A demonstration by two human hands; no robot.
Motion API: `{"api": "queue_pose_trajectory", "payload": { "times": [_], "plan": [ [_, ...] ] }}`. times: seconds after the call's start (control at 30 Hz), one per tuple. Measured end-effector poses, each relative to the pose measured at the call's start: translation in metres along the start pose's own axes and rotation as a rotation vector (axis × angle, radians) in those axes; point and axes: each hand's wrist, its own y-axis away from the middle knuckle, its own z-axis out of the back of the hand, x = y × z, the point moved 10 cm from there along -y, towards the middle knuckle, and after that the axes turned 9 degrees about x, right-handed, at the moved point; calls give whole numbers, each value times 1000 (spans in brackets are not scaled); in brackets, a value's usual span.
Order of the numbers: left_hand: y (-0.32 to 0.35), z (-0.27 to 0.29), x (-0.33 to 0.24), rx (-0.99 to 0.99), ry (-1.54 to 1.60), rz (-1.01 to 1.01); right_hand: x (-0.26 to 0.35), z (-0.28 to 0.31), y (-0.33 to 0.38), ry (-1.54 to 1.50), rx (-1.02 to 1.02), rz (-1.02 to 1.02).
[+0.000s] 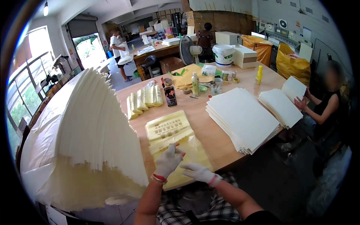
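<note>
Pressing down at the lower centre of the frame, two gloved hands, left hand (pixel 167 161) and right hand (pixel 199 172), are lying flat and open on one stack of yellow bags (pixel 170 129) at the tabletop (pixel 210 127) near edge. Bare wood is showing between it and two white sheet stacks (pixel 243 120) right.

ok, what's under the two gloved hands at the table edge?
Left hand and right hand press on a stack of yellow plastic bags lying on the wooden table. How many bags lie underneath is hidden.
</note>
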Motion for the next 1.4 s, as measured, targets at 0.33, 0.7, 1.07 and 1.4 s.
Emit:
{"api": "queue_pose_trajectory", "payload": {
  "times": [0.33,0.7,1.07,1.4],
  "plan": [
    [81,15,-92,-455,-502,-504,26,256,161,870,-299,-281],
    [65,-173,-94,578,354,-175,69,244,151,1193,-425,46],
    [110,-135,-60,610,455,315,22,190,223,-81,-395,-90],
    [144,-182,-79,-84,-472,-643,-1,66,194,-191,-786,-41]
  ]
}}
